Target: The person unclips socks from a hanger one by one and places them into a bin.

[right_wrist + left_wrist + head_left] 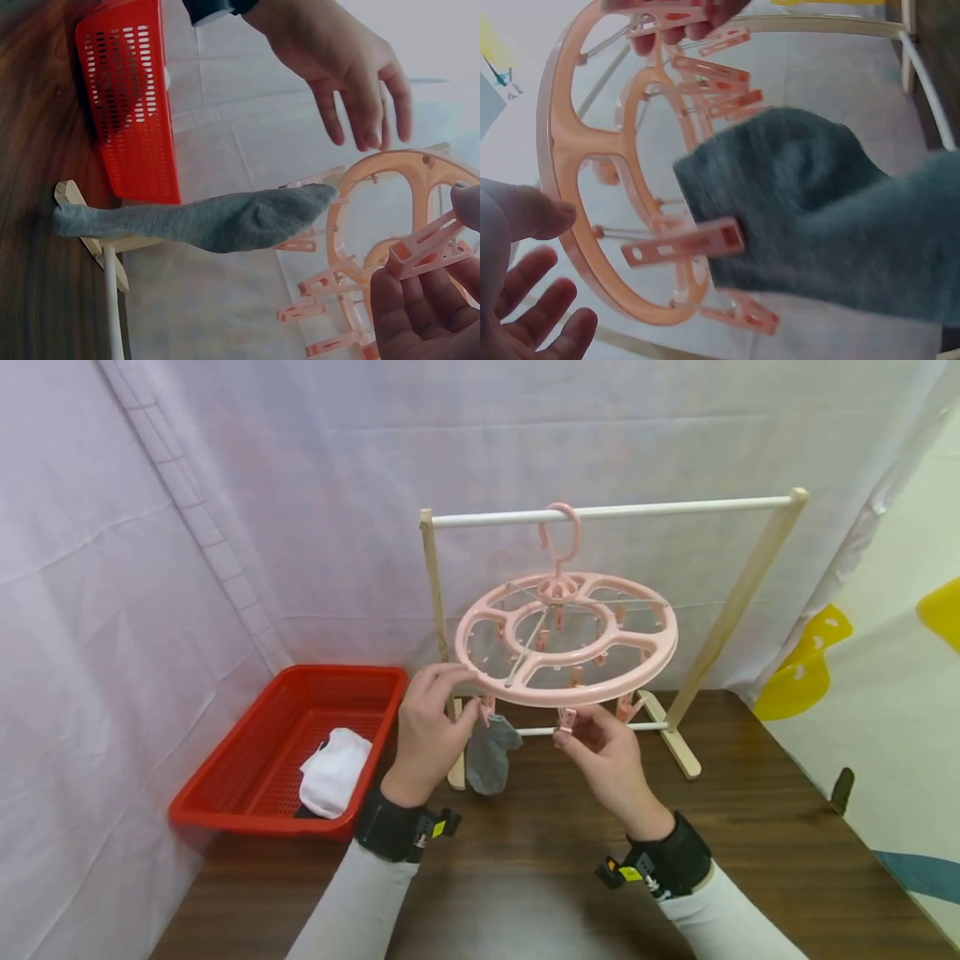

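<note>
A pink round drying hanger [570, 697] with several clips hangs by its hook from a white rod. A grey sock [489, 762] dangles from its near left side, gripped at one end by a pink clip [682, 244] in the left wrist view. My left hand [431, 727] is at the rim beside that clip, fingers loosely bent and holding nothing; its thumb [551, 214] is close to the rim. With thumb and fingers, my right hand [611, 764] pinches another pink clip [427, 244] at the hanger's near edge. Nothing is in that clip.
A red plastic basket [225, 810] stands at the left, with a white cloth item [335, 772] and something dark beneath it. The wooden stand [738, 602] carries the white rod [675, 510] above the brown table [517, 877]. White sheeting hangs behind.
</note>
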The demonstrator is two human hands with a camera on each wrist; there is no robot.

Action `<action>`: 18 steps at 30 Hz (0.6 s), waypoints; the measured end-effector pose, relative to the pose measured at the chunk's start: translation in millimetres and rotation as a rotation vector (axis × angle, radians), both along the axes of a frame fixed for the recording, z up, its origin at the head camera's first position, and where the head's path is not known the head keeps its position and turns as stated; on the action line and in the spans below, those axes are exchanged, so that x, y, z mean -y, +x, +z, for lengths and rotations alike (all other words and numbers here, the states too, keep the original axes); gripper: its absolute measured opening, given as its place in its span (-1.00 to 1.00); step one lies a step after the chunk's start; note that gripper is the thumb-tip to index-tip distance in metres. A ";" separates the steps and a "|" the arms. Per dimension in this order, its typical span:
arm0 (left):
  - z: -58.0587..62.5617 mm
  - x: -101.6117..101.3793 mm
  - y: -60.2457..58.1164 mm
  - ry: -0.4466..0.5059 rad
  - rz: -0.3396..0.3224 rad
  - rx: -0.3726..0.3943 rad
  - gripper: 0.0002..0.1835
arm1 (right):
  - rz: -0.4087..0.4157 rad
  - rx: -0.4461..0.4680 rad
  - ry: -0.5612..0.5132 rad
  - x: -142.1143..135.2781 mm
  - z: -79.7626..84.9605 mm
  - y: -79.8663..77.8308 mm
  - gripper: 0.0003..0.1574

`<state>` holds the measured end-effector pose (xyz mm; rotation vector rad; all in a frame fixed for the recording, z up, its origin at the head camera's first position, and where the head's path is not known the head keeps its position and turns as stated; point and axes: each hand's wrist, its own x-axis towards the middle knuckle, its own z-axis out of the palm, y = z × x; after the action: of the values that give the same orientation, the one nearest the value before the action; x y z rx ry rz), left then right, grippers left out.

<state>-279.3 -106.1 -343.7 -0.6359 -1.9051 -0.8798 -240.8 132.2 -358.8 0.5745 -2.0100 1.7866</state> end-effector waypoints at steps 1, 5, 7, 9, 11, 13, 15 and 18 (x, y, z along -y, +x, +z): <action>1.9 -3.4 -0.5 -0.011 -0.004 -0.021 -0.69 | -0.003 -0.002 -0.006 -1.0 -2.7 -2.2 -0.71; 9.1 -11.5 -2.3 -0.048 -0.001 -0.083 -0.73 | -0.009 0.000 -0.022 -4.6 -13.2 -10.3 -0.69; 12.0 -13.8 -2.2 -0.065 -0.001 -0.092 -0.73 | -0.012 -0.003 -0.024 -5.5 -15.1 -11.2 -0.69; 14.3 -15.9 -1.5 -0.077 -0.007 -0.092 -0.72 | -0.014 -0.003 -0.029 -6.2 -14.9 -10.7 -0.69; 15.3 -17.8 -0.7 -0.089 -0.011 -0.094 -0.73 | -0.014 -0.010 -0.023 -5.7 -10.5 -7.3 -0.70; 15.0 -19.2 0.0 -0.094 -0.014 -0.097 -0.75 | -0.012 -0.018 -0.016 -4.1 -3.5 -2.0 -0.70; 13.6 -19.9 0.0 -0.090 -0.013 -0.105 -0.78 | -0.008 -0.017 -0.008 -2.4 3.4 3.1 -0.70; 11.8 -20.4 0.2 -0.079 -0.009 -0.121 -0.85 | -0.007 -0.007 0.007 -0.3 10.3 8.7 -0.69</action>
<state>-279.1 -85.7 -331.9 -0.7295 -1.8361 -0.7580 -232.1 132.4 -348.5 0.5737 -2.0120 1.7719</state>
